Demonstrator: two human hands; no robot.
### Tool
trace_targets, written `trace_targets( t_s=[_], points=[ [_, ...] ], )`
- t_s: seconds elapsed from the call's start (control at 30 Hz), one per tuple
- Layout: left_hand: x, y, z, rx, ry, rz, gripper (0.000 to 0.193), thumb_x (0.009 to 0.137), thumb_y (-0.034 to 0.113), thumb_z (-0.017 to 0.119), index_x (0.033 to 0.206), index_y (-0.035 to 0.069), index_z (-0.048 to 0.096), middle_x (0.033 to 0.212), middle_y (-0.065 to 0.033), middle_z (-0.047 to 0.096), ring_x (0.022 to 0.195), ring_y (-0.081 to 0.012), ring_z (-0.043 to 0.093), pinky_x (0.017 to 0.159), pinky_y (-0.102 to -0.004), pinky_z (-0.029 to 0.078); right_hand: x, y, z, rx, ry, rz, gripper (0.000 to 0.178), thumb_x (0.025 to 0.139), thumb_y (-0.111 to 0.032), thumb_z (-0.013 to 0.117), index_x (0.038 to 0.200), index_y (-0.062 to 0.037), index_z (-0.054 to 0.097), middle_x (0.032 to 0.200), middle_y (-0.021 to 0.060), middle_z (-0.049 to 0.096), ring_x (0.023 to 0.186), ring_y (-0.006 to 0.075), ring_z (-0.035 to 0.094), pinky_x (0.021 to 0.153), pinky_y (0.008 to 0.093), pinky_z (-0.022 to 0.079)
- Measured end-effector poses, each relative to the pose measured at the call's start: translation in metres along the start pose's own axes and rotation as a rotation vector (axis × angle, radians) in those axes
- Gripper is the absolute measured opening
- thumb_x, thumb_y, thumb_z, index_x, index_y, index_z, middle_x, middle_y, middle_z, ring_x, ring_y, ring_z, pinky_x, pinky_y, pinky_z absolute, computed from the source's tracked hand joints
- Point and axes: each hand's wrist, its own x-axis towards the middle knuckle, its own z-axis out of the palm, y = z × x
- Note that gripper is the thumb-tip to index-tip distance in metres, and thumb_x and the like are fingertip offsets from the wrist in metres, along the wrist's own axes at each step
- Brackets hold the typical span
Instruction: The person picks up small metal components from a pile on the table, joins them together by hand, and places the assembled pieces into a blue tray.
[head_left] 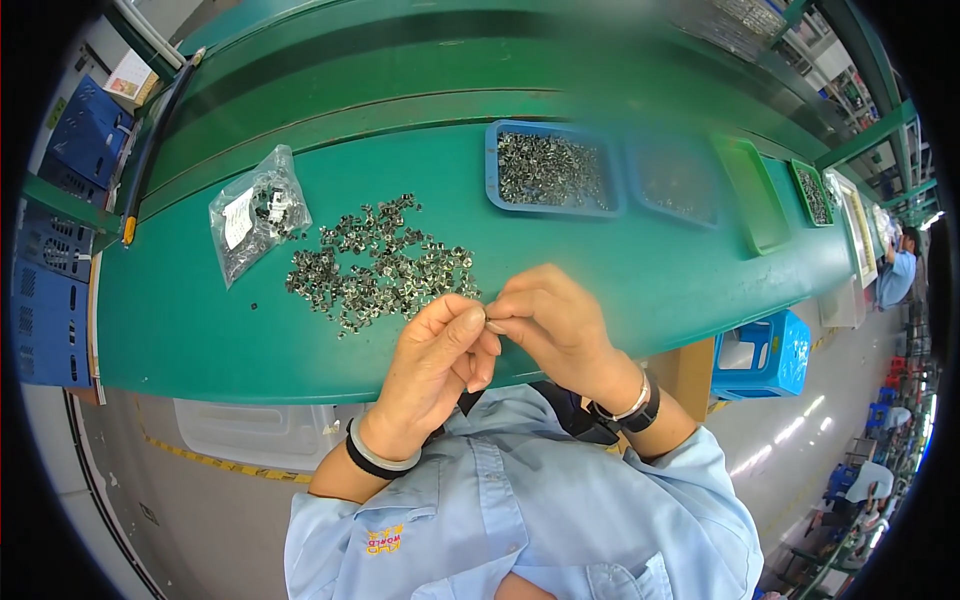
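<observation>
Green and smooth, the bench [240,345] stretches across the room, with a blue stool [785,350] beyond its near edge. Both the left hand [435,355] and the right hand [550,325] have thumb and fingers pinched together on a tiny piece [487,316], which sits between their fingertips, mostly hidden. Just beyond the left hand lies a loose pile of small metal parts [370,270], with a clear bag [238,260] beside it. Farther off, ahead of the right hand, a blue tray [491,175] holds more parts.
</observation>
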Motion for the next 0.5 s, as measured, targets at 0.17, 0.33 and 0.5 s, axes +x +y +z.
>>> trace_targets(
  t_s=[0.17,0.33,0.5],
  points=[
    [0.002,-0.004,-0.005,-0.084,-0.047,-0.009,0.013,0.093,0.019,0.055,0.091,0.006,0.052,0.068,-0.0059,0.059,0.052,-0.0126,0.052,0.044,-0.0238,0.037,-0.004,-0.003,0.001,0.078,-0.016,0.071,0.021,0.071,0.000,0.071,0.089,-0.0061,0.062,0.087,0.0063,0.059,0.079,0.0222,0.058,0.064,0.0311,0.048],
    [0.003,-0.011,-0.004,-0.083,-0.087,0.056,0.017,0.094,0.023,0.053,0.088,0.007,0.049,0.063,-0.0052,0.055,0.049,-0.0117,0.048,0.043,-0.0232,0.035,-0.005,-0.009,0.004,0.167,-0.005,0.134,0.021,0.072,0.000,0.070,0.090,-0.0056,0.061,0.087,0.0062,0.059,0.080,0.0217,0.058,0.065,0.0307,0.048],
    [0.004,-0.011,-0.003,-0.035,-0.046,0.067,0.017,0.094,0.023,0.053,0.087,0.008,0.049,0.065,-0.0053,0.057,0.050,-0.0122,0.049,0.044,-0.0236,0.036,-0.006,-0.002,0.003,0.131,-0.002,0.103,0.022,0.071,0.001,0.070,0.090,-0.0055,0.061,0.087,0.0067,0.059,0.080,0.0220,0.058,0.065,0.0308,0.048]
  ],
)
